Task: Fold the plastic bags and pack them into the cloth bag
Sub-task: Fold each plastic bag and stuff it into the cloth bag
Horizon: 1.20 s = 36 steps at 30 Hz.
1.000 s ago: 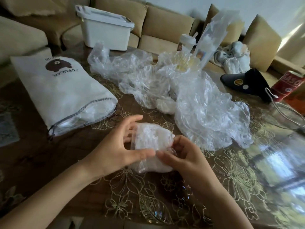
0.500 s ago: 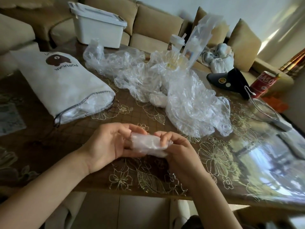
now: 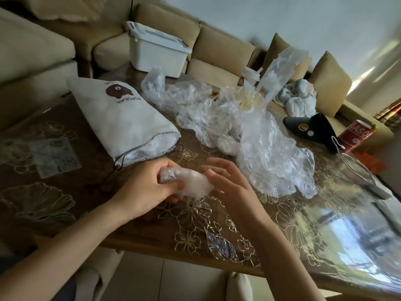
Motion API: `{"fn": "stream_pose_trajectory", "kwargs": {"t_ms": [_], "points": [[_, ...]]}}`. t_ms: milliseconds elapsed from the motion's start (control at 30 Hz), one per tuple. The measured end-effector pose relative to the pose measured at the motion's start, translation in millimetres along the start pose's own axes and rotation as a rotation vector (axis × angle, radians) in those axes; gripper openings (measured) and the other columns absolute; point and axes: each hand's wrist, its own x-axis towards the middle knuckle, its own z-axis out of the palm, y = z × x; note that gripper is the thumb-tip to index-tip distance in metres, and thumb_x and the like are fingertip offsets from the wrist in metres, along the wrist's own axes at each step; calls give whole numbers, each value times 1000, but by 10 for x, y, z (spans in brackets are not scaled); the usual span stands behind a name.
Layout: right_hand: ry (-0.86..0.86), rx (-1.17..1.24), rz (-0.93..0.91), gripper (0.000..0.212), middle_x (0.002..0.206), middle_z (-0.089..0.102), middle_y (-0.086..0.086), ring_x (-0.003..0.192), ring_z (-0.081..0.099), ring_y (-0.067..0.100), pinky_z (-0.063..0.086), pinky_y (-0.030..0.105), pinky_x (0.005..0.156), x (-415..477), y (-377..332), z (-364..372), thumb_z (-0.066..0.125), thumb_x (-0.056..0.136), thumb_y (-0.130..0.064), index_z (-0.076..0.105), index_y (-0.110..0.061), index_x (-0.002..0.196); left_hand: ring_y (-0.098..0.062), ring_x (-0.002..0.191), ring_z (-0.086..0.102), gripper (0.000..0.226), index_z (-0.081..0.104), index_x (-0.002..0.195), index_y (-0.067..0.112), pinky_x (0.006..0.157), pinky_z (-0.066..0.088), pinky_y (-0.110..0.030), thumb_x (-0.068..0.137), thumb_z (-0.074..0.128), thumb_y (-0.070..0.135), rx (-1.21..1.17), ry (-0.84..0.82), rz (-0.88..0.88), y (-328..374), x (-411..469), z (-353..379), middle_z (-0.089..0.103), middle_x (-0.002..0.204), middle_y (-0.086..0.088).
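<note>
My left hand (image 3: 149, 187) grips a small folded clear plastic bag (image 3: 191, 183) just above the table, right in front of the cloth bag's mouth. My right hand (image 3: 230, 181) hovers beside the bundle with fingers spread and loose, at most brushing its right end. The white cloth bag (image 3: 121, 118), printed with a brown bear and "POPULAR", lies on its side with its drawstring mouth facing me; folded plastic shows inside. A heap of crumpled clear plastic bags (image 3: 249, 135) covers the table's middle.
The table (image 3: 217, 224) has a glossy floral cover; its near edge runs below my forearms. A white lidded bin (image 3: 158, 51) sits on the sofa behind. A black pouch (image 3: 312, 131), a red can (image 3: 355, 137) and a wire strainer (image 3: 355, 170) lie at right.
My right hand has let go of the folded bag and opened. My left hand alone now holds it, nearer the cloth bag's mouth. The view has tilted.
</note>
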Motion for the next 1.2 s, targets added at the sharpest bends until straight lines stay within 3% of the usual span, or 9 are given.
{"fn": "stream_pose_trajectory", "kwargs": {"t_ms": [167, 333, 467, 533, 700, 833, 933, 1033, 1200], "points": [[-27, -190, 36, 36, 96, 66, 16, 74, 62, 19, 52, 31, 68, 173, 122, 191, 74, 76, -19, 58, -6, 106, -13, 73, 69, 12, 65, 90, 15, 69, 58, -35, 82, 70, 9, 117, 42, 125, -70, 6, -111, 70, 80, -4], [111, 57, 72, 35, 91, 65, 15, 67, 65, 18, 52, 26, 55, 352, 28, 273, 72, 73, -4, 57, 1, 105, -13, 95, 57, 18, 64, 93, 8, 82, 47, -21, 84, 65, 24, 584, 462, 585, -135, 40, -430, 62, 99, -3], [123, 80, 96, 37, 92, 59, 19, 83, 55, 35, 51, 43, 75, 435, 26, 321, 76, 64, -2, 60, -2, 98, -32, 119, 43, 46, 62, 112, 5, 97, 38, -47, 70, 80, 13, 958, 479, 563, -329, 229, -571, 54, 126, -19], [114, 42, 101, 25, 82, 57, 12, 80, 51, 30, 46, 36, 67, 485, 23, 397, 69, 61, -8, 63, -11, 84, -34, 125, 39, 51, 62, 116, 3, 98, 38, -58, 69, 79, 4, 983, 459, 498, -405, 306, -593, 53, 130, -22], [-8, -9, 103, 16, 71, 56, 9, 57, 55, 16, 42, 27, 51, 571, -29, 535, 52, 77, 1, 63, -9, 82, -37, 133, 37, 33, 64, 117, 7, 102, 28, -65, 88, 49, 11, 849, 462, 457, -381, 358, -606, 50, 137, -18], [-152, 63, 126, 27, 87, 62, 20, 70, 62, 25, 52, 29, 55, 715, -92, 787, 61, 80, 1, 57, 7, 106, -23, 140, 23, 43, 58, 127, 13, 109, 23, -62, 94, 36, 30, 521, 411, 407, -298, 349, -678, 41, 145, -11], [-79, 120, 180, 8, 81, 57, 19, 67, 58, 24, 50, 32, 61, 847, -89, 1004, 62, 87, -5, 59, 2, 87, -10, 143, 15, 35, 50, 128, 28, 117, 20, -40, 95, 38, 27, 284, 377, 381, -244, 318, -670, 35, 149, -1], [140, 23, 160, 27, 62, 50, 6, 56, 49, 17, 42, 29, 52, 971, -3, 1147, 67, 85, -10, 52, -12, 62, -5, 143, 18, 31, 49, 123, 33, 109, 21, -8, 99, 43, 16, 183, 398, 386, -232, 278, -637, 36, 149, 0], [318, -226, 174, 28, 54, 50, 5, 54, 47, 19, 38, 27, 50, 1109, 106, 1286, 64, 76, -8, 48, -13, 54, -4, 142, 17, 36, 45, 127, 33, 117, 23, -40, 93, 38, 26, 286, 414, 449, -282, 244, -560, 31, 148, 6]]}}
